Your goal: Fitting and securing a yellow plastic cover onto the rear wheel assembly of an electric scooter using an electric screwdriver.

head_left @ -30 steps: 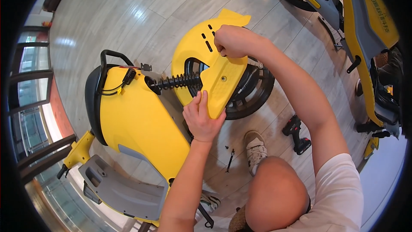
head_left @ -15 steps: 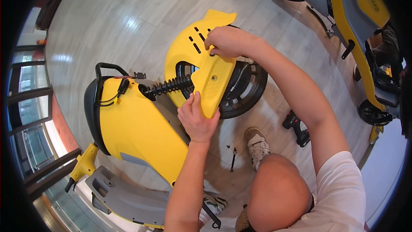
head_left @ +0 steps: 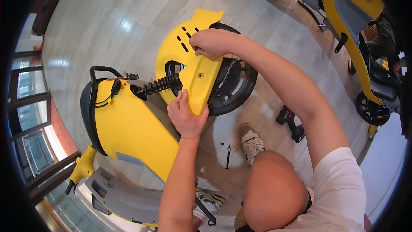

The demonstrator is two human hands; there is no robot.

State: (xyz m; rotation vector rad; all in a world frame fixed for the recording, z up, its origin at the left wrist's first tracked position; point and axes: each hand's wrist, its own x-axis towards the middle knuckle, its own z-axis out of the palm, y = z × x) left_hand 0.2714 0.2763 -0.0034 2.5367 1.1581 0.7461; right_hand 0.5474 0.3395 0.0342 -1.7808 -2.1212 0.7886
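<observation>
Holding a yellow fender [head_left: 189, 56] with both hands, a person bends over a yellow scooter [head_left: 128, 124] that lies on its side on the pale tiled floor [head_left: 98, 21]. The left hand [head_left: 185, 116] presses flat on the fender's lower end, its fingers [head_left: 183, 99] close together and pointing up along the yellow plastic. The right hand [head_left: 211, 43] sits on the fender's upper part, with its fingers [head_left: 198, 48] curled down onto the plastic near some small dark slots. The fender lies over the black rear wheel [head_left: 234, 86], which shows just right of the left fingers and below the right fingers. A black coil spring [head_left: 156, 87] runs just left of the left fingers, touching the scooter body. Below the left fingers, well apart, a thin dark tool [head_left: 228, 157] and some small screws [head_left: 222, 144] lie on the floor beside a grey shoe [head_left: 252, 144]. A black and red power drill [head_left: 292, 122] lies on the floor, right of the shoe. Another yellow and grey scooter [head_left: 343, 8] stands far right of the right fingers.
</observation>
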